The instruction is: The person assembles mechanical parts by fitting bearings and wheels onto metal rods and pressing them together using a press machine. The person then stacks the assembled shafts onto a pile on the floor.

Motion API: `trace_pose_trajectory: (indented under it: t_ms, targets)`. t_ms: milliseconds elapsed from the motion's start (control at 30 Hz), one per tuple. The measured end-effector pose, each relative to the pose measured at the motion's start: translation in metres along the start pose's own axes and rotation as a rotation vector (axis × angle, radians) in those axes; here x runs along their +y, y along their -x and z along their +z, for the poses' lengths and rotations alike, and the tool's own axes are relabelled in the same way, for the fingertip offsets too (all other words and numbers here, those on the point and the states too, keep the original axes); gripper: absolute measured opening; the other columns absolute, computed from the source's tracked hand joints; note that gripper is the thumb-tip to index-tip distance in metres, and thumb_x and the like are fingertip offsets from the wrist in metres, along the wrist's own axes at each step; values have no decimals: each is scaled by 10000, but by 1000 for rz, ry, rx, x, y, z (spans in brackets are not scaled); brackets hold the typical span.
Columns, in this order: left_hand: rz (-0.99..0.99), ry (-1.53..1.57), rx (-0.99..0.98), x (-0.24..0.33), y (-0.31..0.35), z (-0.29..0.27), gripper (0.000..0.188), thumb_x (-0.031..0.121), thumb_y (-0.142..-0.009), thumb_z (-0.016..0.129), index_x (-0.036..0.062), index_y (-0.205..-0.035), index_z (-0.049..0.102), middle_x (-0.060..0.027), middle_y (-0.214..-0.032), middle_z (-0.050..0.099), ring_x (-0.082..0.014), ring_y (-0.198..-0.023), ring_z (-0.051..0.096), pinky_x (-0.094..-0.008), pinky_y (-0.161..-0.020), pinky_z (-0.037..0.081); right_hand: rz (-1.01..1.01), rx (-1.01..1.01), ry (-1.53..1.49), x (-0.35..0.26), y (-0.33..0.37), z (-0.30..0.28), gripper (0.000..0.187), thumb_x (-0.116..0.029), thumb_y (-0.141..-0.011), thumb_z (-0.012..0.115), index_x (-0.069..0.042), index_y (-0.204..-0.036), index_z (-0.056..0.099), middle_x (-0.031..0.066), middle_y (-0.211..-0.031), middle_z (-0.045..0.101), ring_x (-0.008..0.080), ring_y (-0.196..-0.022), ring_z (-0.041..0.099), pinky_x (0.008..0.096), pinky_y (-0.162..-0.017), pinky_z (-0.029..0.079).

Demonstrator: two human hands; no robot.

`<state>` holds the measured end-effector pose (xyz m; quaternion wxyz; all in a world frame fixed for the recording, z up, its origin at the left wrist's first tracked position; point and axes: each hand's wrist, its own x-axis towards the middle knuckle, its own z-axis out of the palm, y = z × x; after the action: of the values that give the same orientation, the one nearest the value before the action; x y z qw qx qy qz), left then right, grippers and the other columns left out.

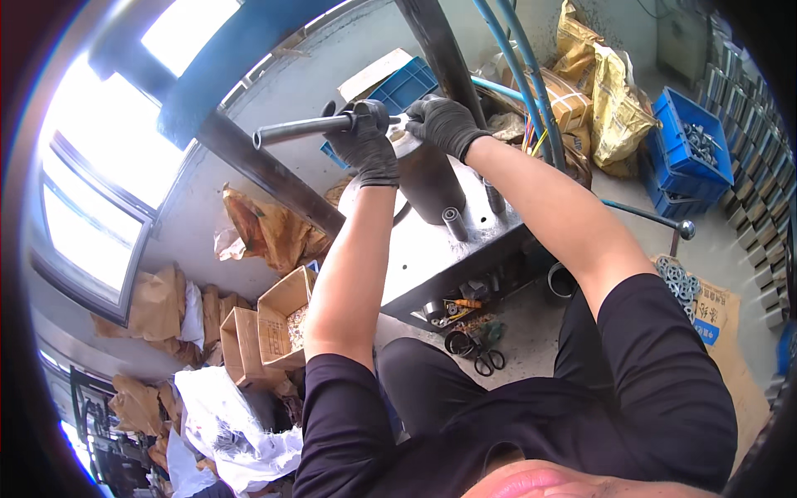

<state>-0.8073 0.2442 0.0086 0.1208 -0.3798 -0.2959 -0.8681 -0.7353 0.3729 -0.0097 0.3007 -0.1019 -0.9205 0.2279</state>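
Observation:
My left hand [365, 151], in a black glove, is closed round a long metal tube [300, 130] at its thicker, dark end. The tube's open end points left. Close by on the right, my right hand [446, 126], also gloved, has its fingers pinched together beside a small bright metal part [400, 124]; what the fingertips grip is hidden. Below both hands a dark, wide cylinder [432, 184] stands on a pale metal machine table [398, 264]. A short metal sleeve [454, 224] stands upright near the table's front edge.
A dark post [274, 172] and a blue machine arm [224, 62] rise at the left. Blue hoses [525, 75] hang behind. A lever with a ball knob [685, 230] juts out right, near blue crates [693, 141]. Cardboard boxes [267, 332] stand left; scissors [490, 361] lie below.

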Motion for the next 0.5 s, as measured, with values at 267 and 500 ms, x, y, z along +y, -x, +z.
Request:
trace_pose_trajectory:
  t_ms: [267,500]
  targets:
    - [-167,21,173,6,-9,7,526,-124,-866,701,110,-1270,460,-72,-1041,569,-205,-910,640,-393,-704,677,-36,72,-150,-2,6,-1,522,-330,-901,777,-91,-1350,659,169,-1149,753,306,-1078,724,405,-963,549]
    - [-173,-209,38,-6,-42,-6,403,-180,-870,605,81,-1111,415,-76,-1029,514,-190,-837,614,-412,-699,680,-27,9,-94,-12,0,-11,503,-352,-922,750,-113,-1353,651,144,-1183,743,310,-1110,704,409,-985,537]
